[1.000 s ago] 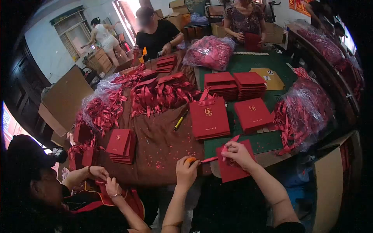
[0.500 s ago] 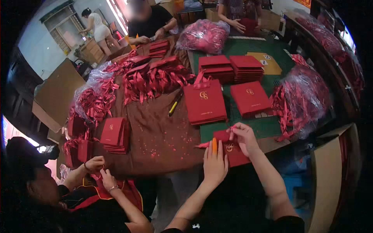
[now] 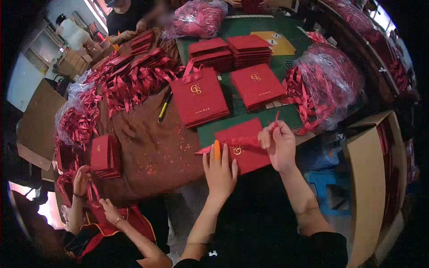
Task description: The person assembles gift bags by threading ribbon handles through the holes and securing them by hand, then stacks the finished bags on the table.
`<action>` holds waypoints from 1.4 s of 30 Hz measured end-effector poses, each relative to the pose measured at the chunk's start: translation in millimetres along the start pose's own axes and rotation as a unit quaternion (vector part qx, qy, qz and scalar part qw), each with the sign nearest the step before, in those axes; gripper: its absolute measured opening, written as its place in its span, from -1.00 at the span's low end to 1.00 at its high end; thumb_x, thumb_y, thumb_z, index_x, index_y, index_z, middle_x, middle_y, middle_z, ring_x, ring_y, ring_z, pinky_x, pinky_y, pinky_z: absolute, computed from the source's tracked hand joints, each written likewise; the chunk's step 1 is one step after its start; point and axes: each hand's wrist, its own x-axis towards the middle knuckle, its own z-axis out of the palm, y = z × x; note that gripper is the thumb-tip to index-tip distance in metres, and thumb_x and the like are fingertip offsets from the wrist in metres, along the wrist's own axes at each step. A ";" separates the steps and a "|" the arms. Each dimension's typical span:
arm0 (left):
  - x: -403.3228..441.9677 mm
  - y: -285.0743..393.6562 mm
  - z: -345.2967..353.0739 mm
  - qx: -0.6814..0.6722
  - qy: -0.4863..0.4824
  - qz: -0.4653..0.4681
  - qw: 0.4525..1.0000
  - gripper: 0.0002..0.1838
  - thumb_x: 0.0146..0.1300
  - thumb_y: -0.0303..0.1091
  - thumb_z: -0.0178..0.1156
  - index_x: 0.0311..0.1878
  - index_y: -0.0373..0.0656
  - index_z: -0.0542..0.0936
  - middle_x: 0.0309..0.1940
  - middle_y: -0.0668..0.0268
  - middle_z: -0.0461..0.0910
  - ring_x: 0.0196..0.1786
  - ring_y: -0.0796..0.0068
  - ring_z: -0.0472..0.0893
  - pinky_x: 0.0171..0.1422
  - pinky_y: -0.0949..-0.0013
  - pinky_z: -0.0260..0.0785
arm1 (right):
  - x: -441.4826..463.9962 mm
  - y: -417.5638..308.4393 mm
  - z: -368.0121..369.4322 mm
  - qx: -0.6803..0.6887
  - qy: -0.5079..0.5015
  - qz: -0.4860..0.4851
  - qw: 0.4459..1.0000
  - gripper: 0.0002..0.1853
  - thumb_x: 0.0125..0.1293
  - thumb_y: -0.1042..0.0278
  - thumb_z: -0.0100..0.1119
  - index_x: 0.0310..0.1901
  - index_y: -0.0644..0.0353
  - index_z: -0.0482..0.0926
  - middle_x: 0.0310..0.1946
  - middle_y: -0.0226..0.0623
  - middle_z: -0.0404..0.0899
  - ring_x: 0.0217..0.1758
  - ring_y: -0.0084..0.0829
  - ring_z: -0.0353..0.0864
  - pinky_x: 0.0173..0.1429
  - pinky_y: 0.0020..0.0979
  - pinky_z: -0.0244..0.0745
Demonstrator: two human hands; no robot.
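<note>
A red paper gift bag (image 3: pixel 246 161) with a gold logo lies flat at the table edge in front of me. My left hand (image 3: pixel 219 176) rests on its left part with the fingers spread, and one finger wears an orange finger cover (image 3: pixel 217 149). Above the bag's right side, my right hand (image 3: pixel 281 145) is closed in a pinch on a red ribbon (image 3: pixel 248 140). The ribbon stretches across the bag between my hands, and a short end sticks up from my right fingers. Its other end pokes out left of my left hand.
Stacked red bags (image 3: pixel 201 98) stand beyond my hands, with a yellow-and-black pen (image 3: pixel 164 107) to their left. Plastic-wrapped ribbons (image 3: pixel 330 85) lie at right. A cardboard box (image 3: pixel 371 178) stands beside the table. At left, a co-worker's hands (image 3: pixel 111 212) handle a ribbon.
My right hand has moved away to the right from my left hand, drawing the ribbon out across the bag. The view has shifted right. The co-worker's hands at left have moved apart.
</note>
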 end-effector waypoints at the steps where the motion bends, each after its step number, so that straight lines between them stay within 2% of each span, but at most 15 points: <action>1: -1.8 -0.2 0.5 0.002 -0.002 0.000 1.000 -0.42 0.28 -0.20 0.14 0.30 -0.29 0.35 0.31 -0.07 0.29 0.41 0.01 0.23 0.49 -0.09 -0.09 | -3.7 1.0 1.1 -0.009 -0.005 -0.025 1.000 -0.82 0.46 0.29 0.02 -0.14 0.24 0.48 -0.45 -0.37 0.49 -0.43 -0.51 0.46 -0.09 -0.35 0.43; 4: -3.2 -3.0 2.4 -0.003 -0.009 0.002 1.000 -0.40 0.29 -0.21 0.15 0.33 -0.28 0.31 0.33 -0.07 0.25 0.42 0.00 0.22 0.50 -0.09 -0.13 | -13.7 6.4 1.3 -0.004 -0.023 -0.076 0.997 -0.84 0.42 0.36 0.09 -0.09 0.25 0.50 -0.30 -0.34 0.57 -0.38 -0.53 0.49 -0.08 -0.40 0.45; 6: -4.2 -7.1 0.9 -0.085 -0.018 -0.015 0.996 -0.43 0.37 -0.24 0.08 0.39 -0.18 0.25 0.37 -0.01 0.21 0.45 0.00 0.15 0.53 -0.09 -0.20 | -28.1 4.2 1.2 -0.235 -0.015 -0.004 0.972 -0.83 0.39 0.42 0.13 -0.06 0.29 0.53 -0.27 -0.35 0.59 -0.37 -0.58 0.47 -0.16 -0.50 0.44; 7: -7.9 -9.3 0.1 -0.133 0.009 -0.033 0.991 -0.44 0.37 -0.26 0.07 0.40 -0.18 0.25 0.38 0.00 0.21 0.45 -0.01 0.14 0.53 -0.09 -0.21 | -27.5 14.4 -0.5 -0.290 -0.046 -0.059 0.954 -0.83 0.34 0.46 0.19 -0.08 0.30 0.58 -0.24 -0.37 0.62 -0.35 -0.61 0.47 -0.25 -0.56 0.40; 9: -16.9 -16.3 0.5 -0.188 0.074 -0.061 0.978 -0.46 0.39 -0.33 0.06 0.40 -0.18 0.25 0.38 0.02 0.21 0.45 -0.02 0.14 0.53 -0.07 -0.18 | -28.7 24.6 -15.2 -0.394 -0.094 -0.012 0.914 -0.83 0.29 0.42 0.25 -0.13 0.28 0.63 -0.27 -0.35 0.63 -0.35 -0.61 0.49 -0.28 -0.53 0.39; 10: -25.5 -15.8 1.0 -0.194 0.096 -0.108 0.970 -0.51 0.39 -0.35 0.05 0.37 -0.18 0.31 0.38 0.03 0.22 0.46 0.03 0.15 0.53 -0.03 -0.14 | -29.0 20.8 -12.1 -0.429 -0.108 0.030 0.896 -0.82 0.25 0.42 0.28 -0.13 0.25 0.64 -0.29 -0.32 0.63 -0.37 -0.58 0.49 -0.30 -0.52 0.38; 12: -34.7 -22.8 3.8 -0.186 0.088 -0.098 0.974 -0.54 0.34 -0.39 0.11 0.29 -0.25 0.39 0.30 -0.01 0.33 0.43 0.00 0.21 0.51 -0.07 -0.14 | -32.5 27.5 -16.3 -0.464 -0.128 0.056 0.875 -0.80 0.24 0.40 0.30 -0.11 0.22 0.65 -0.32 -0.34 0.63 -0.38 -0.56 0.50 -0.32 -0.51 0.37; 14: -40.0 -23.0 7.4 -0.205 0.078 -0.090 0.972 -0.66 0.30 -0.42 0.14 0.15 -0.19 0.54 0.27 0.03 0.38 0.45 0.04 0.20 0.50 -0.05 -0.11 | -28.4 30.3 -16.2 -0.485 -0.142 0.057 0.861 -0.83 0.25 0.38 0.28 -0.17 0.23 0.64 -0.34 -0.31 0.62 -0.39 -0.47 0.52 -0.31 -0.45 0.40; 16: -38.9 -17.1 3.7 -0.213 0.075 -0.086 0.970 -0.75 0.26 -0.47 0.17 0.01 -0.17 0.64 0.25 0.03 0.40 0.45 0.07 0.21 0.50 -0.05 -0.09 | -24.4 35.2 -17.8 -0.538 -0.209 -0.045 0.816 -0.86 0.27 0.37 0.23 -0.24 0.27 0.62 -0.37 -0.25 0.60 -0.38 -0.33 0.54 -0.29 -0.35 0.43; 17: -38.3 -16.7 2.9 -0.212 0.073 -0.085 0.971 -0.75 0.26 -0.47 0.17 0.01 -0.17 0.64 0.25 0.03 0.40 0.45 0.07 0.21 0.50 -0.05 -0.09 | -24.2 32.6 -13.6 -0.541 -0.217 -0.023 0.812 -0.84 0.29 0.35 0.19 -0.28 0.29 0.58 -0.37 -0.18 0.59 -0.34 -0.21 0.55 -0.26 -0.28 0.45; 20: -36.8 -15.1 2.5 -0.241 0.054 -0.137 0.959 -0.71 0.24 -0.47 0.19 0.04 -0.17 0.63 0.23 0.03 0.44 0.45 0.10 0.22 0.52 -0.02 -0.12 | -25.5 30.3 -13.5 -0.569 -0.234 0.044 0.787 -0.83 0.29 0.34 0.18 -0.25 0.29 0.56 -0.39 -0.16 0.58 -0.32 -0.20 0.58 -0.25 -0.28 0.45; 26: -35.5 -9.3 -1.3 -0.290 0.080 -0.165 0.939 -0.73 0.19 -0.45 0.27 -0.02 -0.17 0.66 0.25 0.05 0.43 0.45 0.14 0.24 0.53 0.02 -0.11 | -20.9 29.2 -18.3 -0.535 -0.246 0.033 0.808 -0.88 0.25 0.39 0.19 -0.35 0.27 0.52 -0.44 -0.18 0.53 -0.35 -0.21 0.55 -0.29 -0.30 0.40; 35: -34.3 -9.6 0.2 -0.306 0.065 -0.188 0.931 -0.77 0.18 -0.46 0.28 -0.07 -0.15 0.65 0.28 0.07 0.37 0.49 0.15 0.14 0.53 0.03 -0.14 | -14.1 26.2 -11.9 -0.618 -0.347 0.026 0.704 -0.79 0.31 0.21 0.12 -0.28 0.19 0.54 -0.43 -0.14 0.54 -0.28 -0.09 0.55 -0.18 -0.15 0.41; 40: -38.1 -14.2 6.0 -0.294 0.059 -0.160 0.940 -0.82 0.16 -0.48 0.28 -0.15 -0.15 0.68 0.28 0.06 0.36 0.47 0.00 0.13 0.52 0.02 -0.12 | -12.3 26.2 -9.9 -0.664 -0.373 0.024 0.647 -0.78 0.29 0.18 0.13 -0.34 0.17 0.51 -0.50 -0.16 0.54 -0.30 -0.09 0.58 -0.18 -0.10 0.45; 42: -38.1 -14.2 6.5 -0.293 0.062 -0.157 0.941 -0.82 0.15 -0.48 0.28 -0.15 -0.15 0.69 0.27 0.06 0.36 0.47 0.00 0.13 0.51 0.02 -0.12 | -11.7 27.2 -11.0 -0.657 -0.375 0.015 0.653 -0.79 0.27 0.19 0.13 -0.36 0.17 0.52 -0.52 -0.16 0.54 -0.33 -0.10 0.58 -0.21 -0.10 0.46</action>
